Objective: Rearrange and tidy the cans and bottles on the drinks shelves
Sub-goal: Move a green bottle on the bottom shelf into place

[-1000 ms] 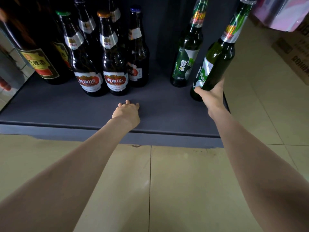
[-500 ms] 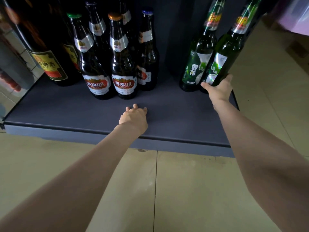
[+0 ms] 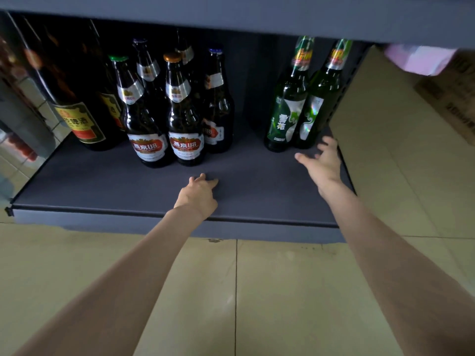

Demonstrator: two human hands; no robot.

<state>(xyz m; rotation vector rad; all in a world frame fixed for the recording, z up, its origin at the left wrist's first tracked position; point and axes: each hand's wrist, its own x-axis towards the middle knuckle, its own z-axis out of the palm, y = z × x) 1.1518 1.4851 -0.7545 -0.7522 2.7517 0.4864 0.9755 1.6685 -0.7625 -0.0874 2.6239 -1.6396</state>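
Fingers of our right hand (image 3: 324, 164) spread apart just short of two green bottles (image 3: 303, 104), while our left hand (image 3: 199, 195) rests loose-fingered on the shelf (image 3: 102, 181).

Shelf (image 3: 102, 181): dark grey. Brown bottles (image 3: 185, 109): red-and-white labels, silver neck foil. Green bottles (image 3: 288, 98): green-and-white labels. Floor tiles (image 3: 180, 291): beige. Cardboard boxes (image 3: 452, 93): brown.

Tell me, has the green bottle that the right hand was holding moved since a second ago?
Yes. The right green bottle went from tilted off the shelf edge to upright beside the other green bottle; the right hand has let go.
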